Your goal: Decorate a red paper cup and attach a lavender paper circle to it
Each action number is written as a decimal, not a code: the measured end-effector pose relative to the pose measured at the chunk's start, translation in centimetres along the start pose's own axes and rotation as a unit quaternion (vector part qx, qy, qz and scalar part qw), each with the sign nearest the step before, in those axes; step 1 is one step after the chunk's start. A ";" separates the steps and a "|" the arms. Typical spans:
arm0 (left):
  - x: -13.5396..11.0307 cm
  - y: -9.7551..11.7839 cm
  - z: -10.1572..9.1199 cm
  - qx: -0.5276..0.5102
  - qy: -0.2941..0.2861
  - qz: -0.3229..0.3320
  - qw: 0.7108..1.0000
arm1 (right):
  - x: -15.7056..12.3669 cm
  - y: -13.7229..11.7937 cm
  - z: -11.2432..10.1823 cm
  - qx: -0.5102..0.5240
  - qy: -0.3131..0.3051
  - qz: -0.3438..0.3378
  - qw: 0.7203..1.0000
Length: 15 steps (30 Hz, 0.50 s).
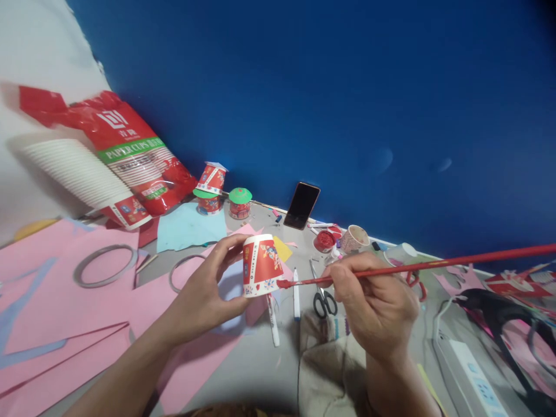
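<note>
Evidently, the left hand (212,281) grasps a red-and-white paper cup (263,269), held narrow end up above the middle of the worktop (243,373); the dark lettering down its white strip is too small to read. The right hand (376,295) pinches a red paintbrush (403,267), its tip at the cup's lower right edge. At far left, a red bag (93,124) reads "PAPER CUPS" on a green band, below a white logo.
</note>
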State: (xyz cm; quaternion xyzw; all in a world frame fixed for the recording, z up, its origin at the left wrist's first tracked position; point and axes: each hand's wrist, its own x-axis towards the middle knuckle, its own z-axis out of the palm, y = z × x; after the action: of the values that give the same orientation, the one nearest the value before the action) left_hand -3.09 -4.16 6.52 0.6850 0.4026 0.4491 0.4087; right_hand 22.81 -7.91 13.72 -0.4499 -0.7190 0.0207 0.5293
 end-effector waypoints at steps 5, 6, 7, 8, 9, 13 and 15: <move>0.0 -0.4 -0.1 -0.007 -0.008 0.005 1.000 | -0.3 0.1 -0.1 0.029 0.024 0.022 0.999; 0.0 -0.5 -0.1 -0.010 -0.010 0.004 1.000 | -0.3 0.2 -0.2 0.029 0.028 0.025 0.999; 0.0 -0.5 -0.1 -0.011 -0.010 0.003 1.000 | -0.3 0.2 -0.2 0.028 0.030 0.024 0.999; 0.0 -0.6 -0.1 -0.012 -0.011 0.003 1.000 | -0.3 0.2 -0.2 0.026 0.031 0.021 0.999; -0.1 -0.6 -0.1 -0.013 -0.010 0.004 1.000 | -0.3 0.2 -0.3 0.023 0.032 0.016 0.999; -0.1 -0.7 0.0 -0.015 -0.011 0.004 1.000 | -0.1 0.0 -0.1 0.019 0.027 -0.001 0.999; -0.1 -0.7 -0.1 -0.017 -0.010 0.000 1.000 | -0.1 0.0 0.0 0.017 0.023 -0.003 1.000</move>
State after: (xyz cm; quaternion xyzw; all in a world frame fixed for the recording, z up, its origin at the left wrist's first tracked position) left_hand -3.31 -4.00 5.87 0.6826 0.3907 0.4487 0.4243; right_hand 22.79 -7.98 13.66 -0.4389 -0.7076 0.0209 0.5533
